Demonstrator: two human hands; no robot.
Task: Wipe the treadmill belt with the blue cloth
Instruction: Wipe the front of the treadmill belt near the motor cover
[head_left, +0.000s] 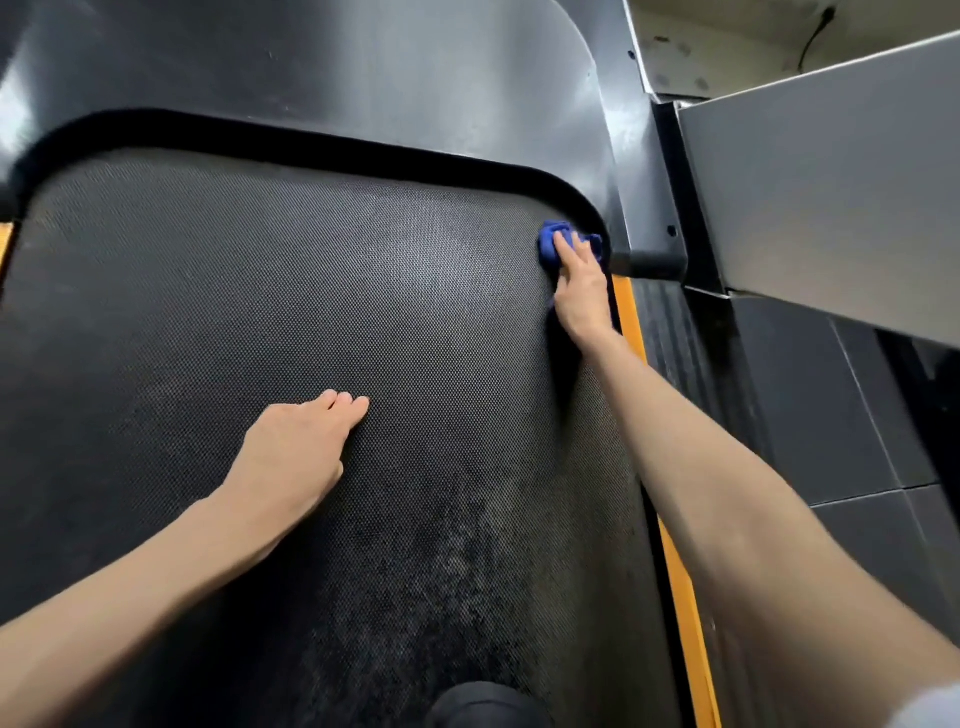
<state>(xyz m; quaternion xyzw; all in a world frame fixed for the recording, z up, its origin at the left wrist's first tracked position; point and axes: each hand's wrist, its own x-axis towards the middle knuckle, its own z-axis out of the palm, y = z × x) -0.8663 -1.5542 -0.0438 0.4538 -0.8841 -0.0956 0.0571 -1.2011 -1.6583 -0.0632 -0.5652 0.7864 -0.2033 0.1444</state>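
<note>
- The blue cloth (548, 247) is sitting bunched into a small, deep-blue wad under the fingertips of the right hand (582, 291), with soft folds showing on either side of the fingers.
- The right hand is pressing down on it with fingers straight and close together. The cloth is lying at the belt's far right corner, just short of the dark curved gap ahead of the fingers.
- The treadmill belt (260, 291) is spreading out beneath both hands. It is matte black rubber with a fine dotted weave, and it is looking blotchy and paler in patches near the wrists.
- The left hand (298, 447) is resting flat on the belt, palm down and fingers pressed together, well apart from the cloth.
- Beyond the fingertips, the motor cover (363, 78) is showing smooth, glossy black plastic with rounded corners.
- Just outside the right hand, an orange strip (628, 317) is running along the belt's edge. Past it there is a ribbed black side rail (670, 343), then a flat grey panel (831, 197).
</note>
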